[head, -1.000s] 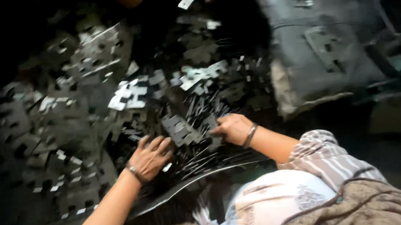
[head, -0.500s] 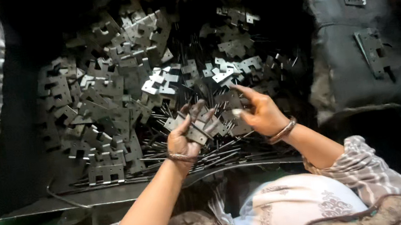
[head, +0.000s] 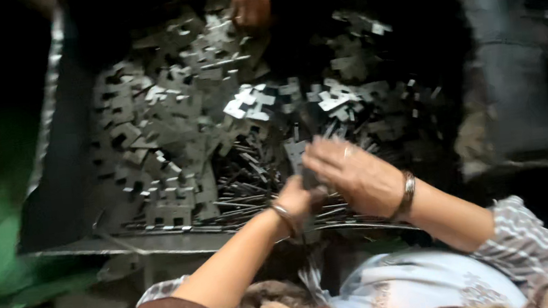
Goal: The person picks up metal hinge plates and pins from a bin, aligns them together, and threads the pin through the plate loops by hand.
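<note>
Left grip: the left hand [head: 296, 199], lower centre of the frame, is closed around a small stack of flat metal stampings [head: 308, 179]; fingers wrap it edge-on, apparently to keep the pieces aligned.
Right grip: the right hand [head: 351, 176] lies over the top of the same stack, fingers bent and pressing on it; the pictures do not show whether it pinches a piece or only steadies the stack. Motion blur hides the fingertips.
Held item location: the stack sits between both hands, just above the near edge of the tray [head: 61, 197].
Wrists: a metal bangle [head: 406, 194] circles the right wrist; a thinner one [head: 285, 218] the left.
Loose stock: a heap of notched grey stampings [head: 172, 151] fills the tray, centre and upper left; pieces lie flat and overlapping, unsorted.
Bright pieces: a few shinier stampings [head: 248, 102] catch the light at upper centre.
Thin strips: narrow metal slivers [head: 245, 198] lie fanned just left of the hands.
Other person: a hand [head: 250, 4] reaches in at the top edge.
Packages, labels, signs: none legible; a white cloth [head: 410, 289] with faint print lies at lower right.
</note>
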